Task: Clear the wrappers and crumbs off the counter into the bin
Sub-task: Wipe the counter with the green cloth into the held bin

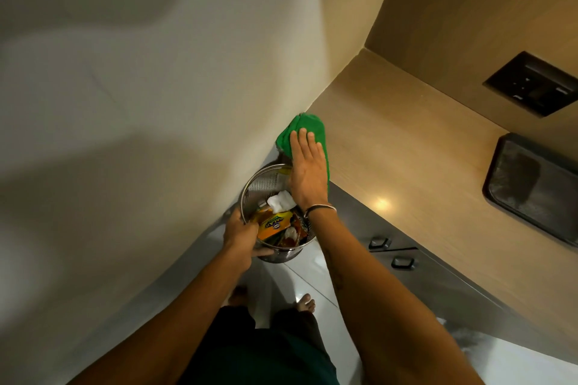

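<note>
At the corner where the counter [406, 166] meets the wall, two hands are at work, with one cloth, one bin and one tray in view. The right hand [305, 172] lies flat, fingers spread and straight, palm pressing down on a green cloth [309, 126] right at the counter's edge; it clamps nothing, it just bears down on the fabric. The cloth sits under and ahead of that palm, its far end bunched near the wall, its near end hanging over the edge. Just below, the left hand [239, 236] is closed around the rim of a round metal bin [262, 184] with perforated sides, holding it up against the counter's edge, directly beneath the cloth. Inside the bin: a yellow wrapper [276, 225] with green lettering, a crumpled white tissue [281, 201], and what looks like a reddish wrapper beside them, though that one is hard to make out. Crumbs are too small to spot here. Well apart to the right, a dark tray [531, 187] rests on the counter. Two cabinet handles [391, 251] show below the counter, and two bare feet on the tiled floor.
</note>
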Available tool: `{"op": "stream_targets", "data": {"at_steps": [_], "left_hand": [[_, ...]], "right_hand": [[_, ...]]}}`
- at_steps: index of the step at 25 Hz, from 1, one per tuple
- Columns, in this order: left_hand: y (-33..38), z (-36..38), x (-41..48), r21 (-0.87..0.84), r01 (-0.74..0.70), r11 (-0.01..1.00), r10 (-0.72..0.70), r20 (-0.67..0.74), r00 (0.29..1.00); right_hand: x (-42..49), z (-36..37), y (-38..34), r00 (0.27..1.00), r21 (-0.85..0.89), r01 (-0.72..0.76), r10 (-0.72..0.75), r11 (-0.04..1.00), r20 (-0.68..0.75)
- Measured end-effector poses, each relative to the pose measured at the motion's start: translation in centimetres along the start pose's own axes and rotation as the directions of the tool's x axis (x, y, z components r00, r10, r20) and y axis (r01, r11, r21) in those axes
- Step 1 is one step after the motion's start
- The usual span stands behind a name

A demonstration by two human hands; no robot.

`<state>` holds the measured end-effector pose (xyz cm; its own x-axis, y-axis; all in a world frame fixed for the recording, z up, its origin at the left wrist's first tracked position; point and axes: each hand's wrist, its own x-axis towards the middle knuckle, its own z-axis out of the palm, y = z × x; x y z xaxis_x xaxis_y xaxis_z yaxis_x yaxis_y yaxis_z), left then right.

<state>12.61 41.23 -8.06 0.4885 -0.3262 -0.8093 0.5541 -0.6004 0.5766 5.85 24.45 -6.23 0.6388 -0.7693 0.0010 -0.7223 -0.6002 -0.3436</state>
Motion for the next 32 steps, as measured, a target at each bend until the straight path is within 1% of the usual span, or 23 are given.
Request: {"op": "stream_targets", "data": {"at_steps": [3, 6, 8, 9, 11, 13, 14, 15, 16, 17, 18, 19, 20, 21, 22, 23, 24, 25, 27, 29, 31, 32], "left_hand": [[0.7, -0.3, -0.6, -0.005, 0.002, 1.000, -0.002, 0.002, 1.000], [1.0, -0.2, -1.0, 0.005, 0.004, 1.000, -0.004, -0.013, 1.000], [0.9, -0.2, -1.0, 0.005, 0.006, 1.000, -0.006, -0.010, 1.000], [0.9, -0.2, -1.0, -0.003, -0.004, 1.000, 0.003, -0.006, 1.000], [0.9, -0.1, -1.2, -0.012, -0.015, 1.000, 0.015, -0.006, 1.000], [0.9, 0.0, -1.4, 0.006, -0.018, 1.000, 0.018, -0.013, 1.000], [0.8, 0.1, -1.5, 0.010, -0.018, 1.000, 0.018, -0.010, 1.000], [0.8, 0.2, -1.6, 0.002, -0.014, 1.000, 0.014, -0.003, 1.000], [0.8, 0.3, -1.6, -0.012, -0.009, 1.000, 0.009, 0.006, 1.000], [0.8, 0.2, -1.6, -0.019, -0.005, 1.000, 0.005, 0.005, 1.000], [0.7, 0.3, -1.6, -0.016, -0.002, 1.000, 0.002, -0.005, 1.000], [0.6, 0.5, -1.6, -0.007, 0.001, 1.000, -0.001, -0.017, 1.000], [0.4, 0.6, -1.6, -0.003, 0.001, 1.000, -0.001, -0.026, 1.000], [0.2, 0.8, -1.6, -0.002, -0.001, 1.000, 0.001, -0.031, 1.000], [0.0, 0.9, -1.5, -0.004, -0.005, 1.000, 0.005, -0.037, 0.999], [-0.2, 0.9, -1.3, -0.006, -0.008, 1.000, 0.008, -0.042, 0.999], [-0.3, 0.9, -1.1, -0.011, -0.009, 1.000, 0.009, -0.043, 0.999], [-0.5, 0.7, -0.9, -0.019, -0.009, 1.000, 0.008, -0.042, 0.999], [-0.7, 0.5, -0.4, -0.027, -0.003, 1.000, 0.002, -0.040, 0.999], [-0.7, 0.3, 0.1, -0.043, 0.006, 0.999, -0.008, -0.041, 0.999], [-0.7, 0.1, 0.2, -0.051, 0.010, 0.999, -0.011, -0.037, 0.999], [-0.8, 0.1, 0.3, -0.052, 0.008, 0.999, -0.010, -0.032, 0.999]], "right_hand": [[-0.6, -1.2, 1.0, 0.983, 0.029, 0.174, -0.176, 0.984, 0.060], [-2.9, -2.2, 1.0, 0.930, 0.125, 0.322, -0.339, 0.938, 0.142], [-5.6, -2.2, 0.3, 0.899, 0.219, 0.339, -0.383, 0.915, 0.212], [-7.1, -2.2, 0.1, 0.898, 0.249, 0.319, -0.376, 0.914, 0.228], [-9.4, -2.7, 0.0, 0.933, 0.309, 0.237, -0.304, 0.921, 0.191], [-10.8, -3.8, 1.0, 0.978, 0.391, 0.156, -0.198, 0.907, 0.067], [-11.5, -4.6, 1.7, 0.991, 0.429, 0.131, -0.132, 0.894, -0.026], [-11.9, -5.4, 2.6, 0.990, 0.452, 0.107, -0.053, 0.886, -0.129], [-12.4, -6.1, 3.8, 0.971, 0.461, 0.078, 0.038, 0.884, -0.236], [-12.6, -6.7, 5.0, 0.937, 0.457, 0.037, 0.128, 0.889, -0.324], [-12.4, -7.3, 6.5, 0.904, 0.453, -0.037, 0.223, 0.891, -0.365], [-12.0, -7.7, 7.9, 0.886, 0.437, -0.145, 0.313, 0.888, -0.342], [-11.5, -7.8, 9.3, 0.887, 0.360, -0.267, 0.374, 0.894, -0.271], [-11.1, -7.7, 10.5, 0.897, 0.209, -0.361, 0.400, 0.909, -0.190], [-10.7, -7.3, 11.7, 0.911, 0.039, -0.392, 0.394, 0.919, -0.122], [-10.3, -6.8, 12.6, 0.922, -0.083, -0.384, 0.377, 0.920, -0.085], [-9.9, -6.3, 13.1, 0.922, -0.122, -0.386, 0.377, 0.915, -0.089], [-9.3, -5.9, 13.3, 0.909, -0.119, -0.413, 0.399, 0.903, -0.124], [-8.0, -5.1, 13.2, 0.856, -0.096, -0.506, 0.487, 0.857, -0.173], [-6.4, -4.5, 12.8, 0.812, -0.088, -0.575, 0.554, 0.814, -0.183], [-4.4, -4.4, 12.3, 0.803, -0.082, -0.591, 0.575, 0.803, -0.158], [-3.1, -4.7, 12.2, 0.812, -0.074, -0.579, 0.567, 0.812, -0.138]]}}
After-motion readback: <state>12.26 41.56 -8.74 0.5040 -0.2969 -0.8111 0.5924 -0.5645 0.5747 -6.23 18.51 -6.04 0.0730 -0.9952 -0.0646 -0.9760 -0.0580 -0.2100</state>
